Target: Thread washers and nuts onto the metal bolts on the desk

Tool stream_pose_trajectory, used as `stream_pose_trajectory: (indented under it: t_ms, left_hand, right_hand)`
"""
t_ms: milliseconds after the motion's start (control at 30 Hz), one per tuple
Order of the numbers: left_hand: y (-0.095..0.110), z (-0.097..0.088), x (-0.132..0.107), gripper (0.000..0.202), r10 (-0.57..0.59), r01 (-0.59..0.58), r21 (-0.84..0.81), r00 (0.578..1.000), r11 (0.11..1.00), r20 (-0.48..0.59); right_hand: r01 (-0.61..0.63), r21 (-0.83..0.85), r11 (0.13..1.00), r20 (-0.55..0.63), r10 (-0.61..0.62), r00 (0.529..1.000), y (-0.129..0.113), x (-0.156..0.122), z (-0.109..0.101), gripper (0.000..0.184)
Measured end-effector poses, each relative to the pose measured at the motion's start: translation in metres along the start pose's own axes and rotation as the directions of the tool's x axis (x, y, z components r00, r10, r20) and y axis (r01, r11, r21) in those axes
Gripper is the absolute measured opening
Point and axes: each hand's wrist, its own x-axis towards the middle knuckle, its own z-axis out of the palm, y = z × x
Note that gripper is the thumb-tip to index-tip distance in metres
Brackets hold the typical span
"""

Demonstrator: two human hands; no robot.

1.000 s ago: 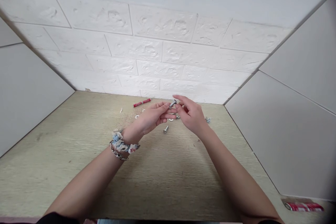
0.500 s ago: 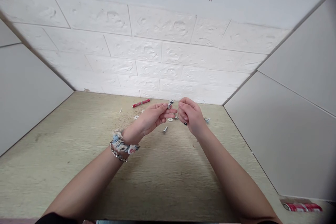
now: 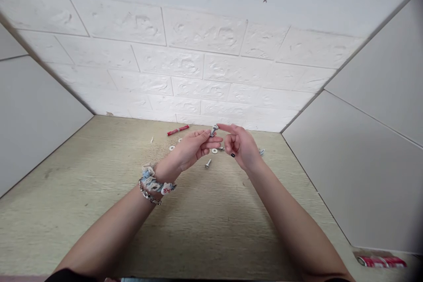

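Between its thumb and index finger, my left hand (image 3: pixel 194 146) pinches a metal bolt (image 3: pixel 214 130), tilted with its upper end pointing away. Something small, perhaps a nut or washer, sits around that end. My right hand (image 3: pixel 242 144) has its index finger stretched to the bolt's upper end, at or against it. The other right fingers are curled, and nothing shows in them. Below the hands lies a loose bolt (image 3: pixel 208 164). A flat washer (image 3: pixel 214 151) and another small metal piece (image 3: pixel 221 149) rest on the table between the hands.
The wooden table (image 3: pixel 198 229) meets a white brick-patterned wall (image 3: pixel 185 61). A red battery-like tube (image 3: pixel 177 130) lies near the wall, and a washer (image 3: pixel 172 148) beside my left hand. Small metal parts (image 3: pixel 261 152) sit right of my right hand. Red batteries (image 3: pixel 382 261) lie at the lower right.
My right index finger has straightened leftward to the end of the bolt; before, the fingers were closed together just right of it. My left hand has kept still with the bolt.
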Motion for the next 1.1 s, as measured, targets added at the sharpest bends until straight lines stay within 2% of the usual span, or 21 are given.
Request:
stream_pose_trajectory:
  t_ms: [167,233,367,467,600,733,833,900,967,1033,1067,1100]
  left_hand:
    - [0.000,0.001,-0.001,0.018,0.011,-0.011,-0.010,1.000,1.000,0.008]
    - [0.000,0.003,-0.001,0.018,0.009,-0.009,-0.015,1.000,1.000,0.014]
    - [0.000,0.004,-0.001,0.020,0.010,-0.010,-0.007,1.000,1.000,0.020]
    - [-0.001,0.002,0.000,0.020,0.028,-0.028,0.001,0.999,1.000,0.022]
    - [-0.002,0.001,0.000,0.018,0.040,-0.040,-0.006,0.999,0.999,0.008]
    - [-0.006,0.003,0.000,0.017,0.041,-0.041,-0.044,0.999,0.998,0.009]
    - [-0.009,0.005,-0.001,0.016,0.026,-0.022,-0.068,0.998,0.997,0.050]
    - [-0.010,0.005,0.000,0.017,0.009,-0.005,-0.053,0.997,0.999,0.077]
    - [-0.010,0.005,0.000,0.019,-0.013,0.011,0.012,0.995,1.000,0.099]
    - [-0.009,0.004,-0.001,0.027,-0.016,-0.003,0.163,0.993,0.987,0.115]
    - [-0.009,0.004,-0.002,0.032,0.029,-0.056,0.274,0.995,0.960,0.100]
    - [-0.009,0.004,-0.003,0.036,0.123,-0.143,0.406,0.990,0.903,0.075]
  right_hand:
    - [0.076,0.058,0.995,-0.135,-0.068,0.989,0.001,0.000,0.000,0.036]
    - [0.067,0.069,0.995,-0.116,-0.058,0.992,0.001,0.000,0.000,0.029]
    - [-0.033,0.039,0.999,0.010,0.032,0.999,-0.001,-0.002,0.002,0.042]
    - [-0.006,0.077,0.997,-0.040,0.009,0.999,-0.002,-0.004,0.003,0.037]
    - [0.056,0.121,0.991,-0.112,-0.043,0.993,0.000,-0.002,0.004,0.040]
    - [0.037,-0.063,0.997,-0.114,-0.044,0.993,0.008,0.003,0.004,0.021]
    - [0.089,-0.240,0.967,-0.012,-0.094,0.995,0.016,0.006,0.004,0.021]
    - [0.151,-0.299,0.942,0.013,-0.154,0.988,0.019,0.007,0.002,0.021]
    - [0.163,-0.315,0.935,-0.003,-0.173,0.985,0.020,0.008,0.001,0.021]
    - [0.133,-0.306,0.943,-0.007,-0.142,0.990,0.020,0.009,-0.001,0.021]
    - [0.119,-0.295,0.948,0.006,-0.123,0.992,0.019,0.009,-0.002,0.021]
    - [0.113,-0.281,0.953,0.020,-0.112,0.993,0.018,0.010,-0.002,0.020]
